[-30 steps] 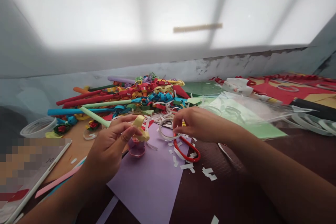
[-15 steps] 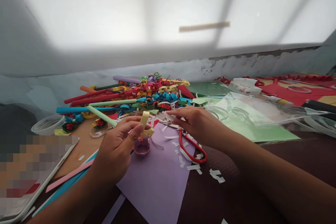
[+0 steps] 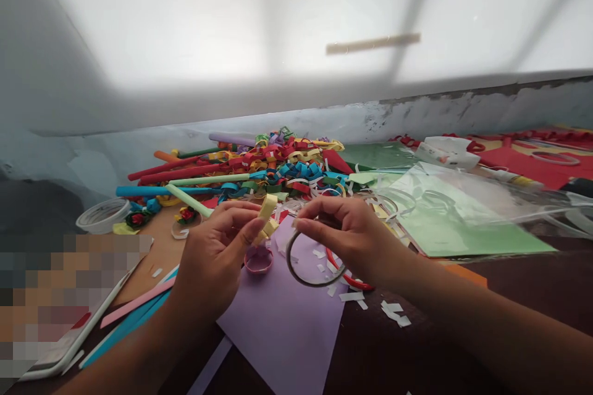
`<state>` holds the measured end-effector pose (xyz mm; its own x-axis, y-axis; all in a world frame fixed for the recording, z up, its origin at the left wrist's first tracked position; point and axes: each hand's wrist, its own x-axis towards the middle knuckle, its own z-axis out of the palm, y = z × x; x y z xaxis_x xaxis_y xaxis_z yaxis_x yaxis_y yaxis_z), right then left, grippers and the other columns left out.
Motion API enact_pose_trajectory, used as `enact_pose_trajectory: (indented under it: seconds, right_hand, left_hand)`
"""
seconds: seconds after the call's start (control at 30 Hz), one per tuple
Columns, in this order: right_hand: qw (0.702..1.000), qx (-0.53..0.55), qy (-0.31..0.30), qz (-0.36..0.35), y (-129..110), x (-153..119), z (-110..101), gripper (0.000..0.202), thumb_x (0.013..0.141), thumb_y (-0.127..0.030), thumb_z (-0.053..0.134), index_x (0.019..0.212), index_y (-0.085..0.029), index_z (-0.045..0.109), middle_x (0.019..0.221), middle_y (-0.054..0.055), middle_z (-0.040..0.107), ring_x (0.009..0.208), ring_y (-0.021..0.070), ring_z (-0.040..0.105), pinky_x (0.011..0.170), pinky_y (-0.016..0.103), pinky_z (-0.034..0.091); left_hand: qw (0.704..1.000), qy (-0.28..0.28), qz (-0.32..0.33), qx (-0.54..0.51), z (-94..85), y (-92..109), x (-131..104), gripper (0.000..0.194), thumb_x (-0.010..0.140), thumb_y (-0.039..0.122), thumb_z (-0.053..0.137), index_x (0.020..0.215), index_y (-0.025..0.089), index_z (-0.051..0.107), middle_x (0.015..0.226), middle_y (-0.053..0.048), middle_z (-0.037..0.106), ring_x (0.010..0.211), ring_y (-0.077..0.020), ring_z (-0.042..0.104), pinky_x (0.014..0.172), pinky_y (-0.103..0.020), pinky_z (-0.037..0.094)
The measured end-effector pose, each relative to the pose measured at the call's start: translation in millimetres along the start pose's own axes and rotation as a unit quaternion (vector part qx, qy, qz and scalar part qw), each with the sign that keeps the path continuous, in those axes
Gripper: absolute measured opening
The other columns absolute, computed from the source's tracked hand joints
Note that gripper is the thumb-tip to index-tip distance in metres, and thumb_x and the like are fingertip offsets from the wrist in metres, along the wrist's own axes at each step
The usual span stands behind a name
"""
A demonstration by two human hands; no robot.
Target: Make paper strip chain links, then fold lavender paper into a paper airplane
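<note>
My left hand (image 3: pixel 215 250) pinches a yellow paper loop (image 3: pixel 267 207) between thumb and fingers. Just under it hangs or rests a pink paper ring (image 3: pixel 258 261); whether the two are linked I cannot make out. Held by its upper edge in my right hand (image 3: pixel 345 231) is a thin roll of tape (image 3: pixel 291 265), tilted so its open middle faces me. Behind that roll, red-handled scissors (image 3: pixel 356 284) are partly covered by the tape and my hand. A sheet of purple paper (image 3: pixel 287 333) lies beneath both hands, with white paper scraps (image 3: pixel 393 308) scattered beside it.
Colourful paper chains (image 3: pixel 296 163) and rolled paper tubes (image 3: pixel 185 173) are heaped at the back. On the right lie green paper (image 3: pixel 491 237) under clear plastic and red paper (image 3: pixel 514 163). A tablet-like device (image 3: pixel 88 327) and a large tape roll (image 3: pixel 102 215) are at left.
My right hand has picked up the tape roll from among the scraps and brought it over the purple paper. My left hand still holds the yellow loop; the view has shifted slightly.
</note>
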<state>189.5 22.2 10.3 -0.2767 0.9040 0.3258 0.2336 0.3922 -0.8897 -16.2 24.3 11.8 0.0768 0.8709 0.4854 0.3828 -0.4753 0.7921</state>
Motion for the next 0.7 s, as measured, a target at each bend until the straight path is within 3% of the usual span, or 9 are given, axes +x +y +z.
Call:
enact_pose_trajectory:
  seconds: [0.07, 0.13, 0.27, 0.37, 0.47, 0.57, 0.7]
  right_hand:
    - [0.999, 0.046, -0.020, -0.014, 1.6, -0.5, 4.3, 0.022, 0.088, -0.039, 0.070, 0.096, -0.019, 0.076, 0.095, 0.005, 0.076, 0.085, 0.0192, 0.069, 0.074, 0.031, 0.052]
    - [0.996, 0.075, -0.038, -0.021, 4.6, 0.1, 6.9, 0.021, 0.087, -0.036, 0.071, 0.099, -0.020, 0.077, 0.099, 0.005, 0.077, 0.091, 0.0198, 0.069, 0.079, 0.032, 0.052]
    - [0.995, 0.091, -0.028, -0.011, 10.6, 2.5, 7.3, 0.020, 0.090, -0.034, 0.065, 0.097, -0.019, 0.076, 0.087, 0.004, 0.074, 0.071, 0.0144, 0.061, 0.064, 0.028, 0.048]
    - [0.994, 0.101, -0.029, 0.016, 11.0, 2.5, 5.3, 0.023, 0.090, -0.035, 0.063, 0.103, -0.019, 0.072, 0.093, 0.004, 0.072, 0.075, 0.0143, 0.061, 0.068, 0.028, 0.048]
    - [0.994, 0.089, -0.050, 0.029, 7.9, 0.8, 3.6, 0.025, 0.087, -0.042, 0.068, 0.095, -0.018, 0.071, 0.088, 0.004, 0.071, 0.078, 0.0164, 0.061, 0.068, 0.029, 0.045]
    - [0.996, 0.079, -0.040, 0.014, 5.1, 0.3, 3.5, 0.026, 0.087, -0.044, 0.069, 0.083, -0.018, 0.070, 0.076, 0.001, 0.064, 0.068, 0.0136, 0.053, 0.059, 0.027, 0.039]
    - [0.988, 0.150, -0.015, 0.031, 5.8, 2.5, 5.6, 0.030, 0.084, -0.046, 0.070, 0.076, -0.018, 0.065, 0.068, -0.003, 0.057, 0.055, 0.0090, 0.040, 0.052, 0.025, 0.032]
  left_hand:
    - [1.000, 0.006, 0.007, -0.014, 0.8, 0.7, -1.1, 0.020, 0.084, 0.040, 0.072, 0.074, 0.023, 0.075, 0.092, -0.005, 0.074, 0.100, -0.0245, 0.069, 0.080, -0.034, 0.058]
    - [0.999, 0.013, 0.009, -0.029, 1.3, 0.6, -1.9, 0.018, 0.083, 0.038, 0.073, 0.074, 0.023, 0.075, 0.091, -0.005, 0.075, 0.100, -0.0243, 0.069, 0.082, -0.034, 0.057]
    - [0.999, 0.021, 0.012, -0.048, 1.8, 0.3, -2.5, 0.013, 0.084, 0.035, 0.072, 0.078, 0.024, 0.075, 0.096, -0.005, 0.075, 0.103, -0.0236, 0.069, 0.086, -0.035, 0.057]
    - [0.999, 0.023, 0.013, -0.048, 2.0, 1.5, -2.3, 0.011, 0.084, 0.033, 0.072, 0.079, 0.024, 0.076, 0.096, -0.004, 0.076, 0.105, -0.0239, 0.068, 0.088, -0.035, 0.057]
    - [0.999, 0.016, 0.019, -0.037, 1.6, 2.9, -2.9, 0.011, 0.084, 0.032, 0.072, 0.076, 0.025, 0.077, 0.096, -0.004, 0.076, 0.105, -0.0236, 0.069, 0.090, -0.035, 0.057]
    - [0.999, 0.009, 0.020, -0.025, 1.2, 2.9, -4.0, 0.010, 0.084, 0.033, 0.073, 0.082, 0.026, 0.080, 0.098, -0.003, 0.076, 0.105, -0.0222, 0.069, 0.089, -0.032, 0.058]
    - [1.000, 0.001, 0.029, -0.012, 2.0, 0.8, -5.3, 0.011, 0.084, 0.035, 0.074, 0.084, 0.026, 0.081, 0.098, -0.004, 0.076, 0.101, -0.0208, 0.069, 0.088, -0.031, 0.058]
